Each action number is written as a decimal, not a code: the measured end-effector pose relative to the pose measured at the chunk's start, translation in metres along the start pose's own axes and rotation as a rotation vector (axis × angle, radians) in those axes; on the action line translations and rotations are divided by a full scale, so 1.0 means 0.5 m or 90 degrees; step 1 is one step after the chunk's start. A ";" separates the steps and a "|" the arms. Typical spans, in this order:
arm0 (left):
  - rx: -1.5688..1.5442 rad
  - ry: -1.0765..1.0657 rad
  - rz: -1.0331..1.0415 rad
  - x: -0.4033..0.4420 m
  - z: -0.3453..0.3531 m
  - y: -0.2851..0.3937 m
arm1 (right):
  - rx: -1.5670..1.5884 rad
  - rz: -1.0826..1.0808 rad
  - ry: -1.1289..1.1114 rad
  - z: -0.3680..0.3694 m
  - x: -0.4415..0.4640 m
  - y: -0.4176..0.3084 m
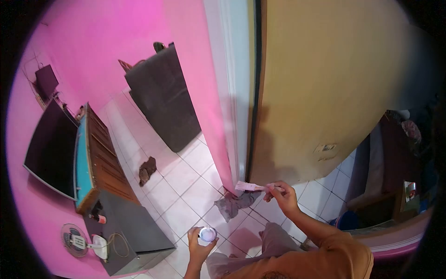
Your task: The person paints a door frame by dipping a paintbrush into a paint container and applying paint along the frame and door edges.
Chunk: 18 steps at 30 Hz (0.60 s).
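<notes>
The left hand [200, 251] holds a round whitish container [207, 234], the right hand [285, 199] a pink-bristled paintbrush [248, 187]. White floor tiles [179, 181] adjoin pink walls [107, 42].

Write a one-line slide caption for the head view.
Facing a pink wall, the right hand holds a paintbrush, the left hand a small round container.

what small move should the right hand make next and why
Probably a short stroke of the brush in the right hand along the pale door frame: its bristles look coated pale and show close to the frame's foot, though contact is unclear, while the left hand holds the small container apart.
</notes>
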<state>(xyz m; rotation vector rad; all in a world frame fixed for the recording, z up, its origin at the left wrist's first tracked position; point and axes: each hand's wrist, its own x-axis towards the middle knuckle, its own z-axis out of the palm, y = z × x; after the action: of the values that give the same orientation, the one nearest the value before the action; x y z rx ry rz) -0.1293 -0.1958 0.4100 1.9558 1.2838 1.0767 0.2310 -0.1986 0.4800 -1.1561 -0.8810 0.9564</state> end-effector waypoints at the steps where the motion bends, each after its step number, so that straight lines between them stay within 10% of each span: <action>1: 0.014 -0.003 -0.001 -0.003 -0.026 0.028 | 0.007 0.002 0.009 0.015 -0.010 -0.037; 18: 0.036 0.000 0.009 -0.005 -0.195 0.317 | 0.024 -0.081 0.047 0.080 -0.105 -0.417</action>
<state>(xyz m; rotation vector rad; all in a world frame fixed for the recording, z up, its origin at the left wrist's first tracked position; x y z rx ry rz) -0.1378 -0.2572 0.5854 2.0081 1.3157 1.0582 0.2065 -0.2620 0.6879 -1.0835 -0.8635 0.8192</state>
